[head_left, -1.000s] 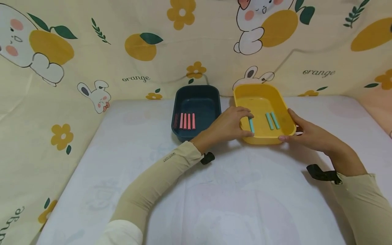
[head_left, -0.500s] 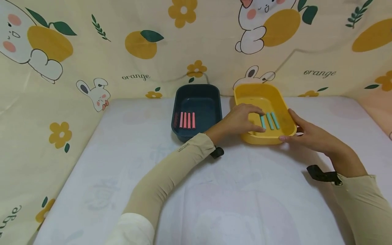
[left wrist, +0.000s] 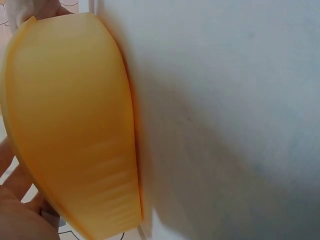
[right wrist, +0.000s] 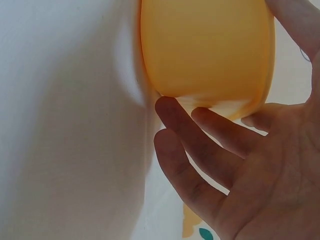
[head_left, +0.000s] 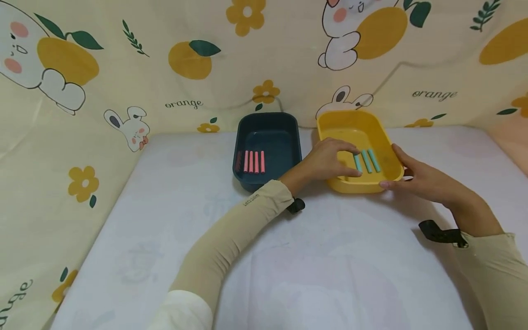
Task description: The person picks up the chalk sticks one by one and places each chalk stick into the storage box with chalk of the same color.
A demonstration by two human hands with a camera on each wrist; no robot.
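Note:
My left hand (head_left: 327, 160) reaches into the yellow plastic tray (head_left: 348, 188). Between its thumb and fingertips it holds a light-blue chalk stick (head_left: 357, 162) by the two ends, low over the tray floor. Two more light-blue chalk sticks (head_left: 370, 161) lie side by side just to its right, slightly tilted. At the tray's right front corner, my right hand (head_left: 429, 181) rests its thumb on the front and its fingers along the side. In the right wrist view its fingers (right wrist: 207, 145) are extended and spread, some touching the tray wall.
A dark blue tray (head_left: 267, 120) stands close to the left of the yellow one. Several pink chalk sticks (head_left: 254, 162) lie in a row on its left side. Both trays are on a white-covered table (head_left: 313, 275), against a patterned cloth (head_left: 288, 50) behind.
My left hand has carried the light-blue chalk stick rightward inside the yellow tray until it lies beside the other two. The right hand has stayed at the tray's corner.

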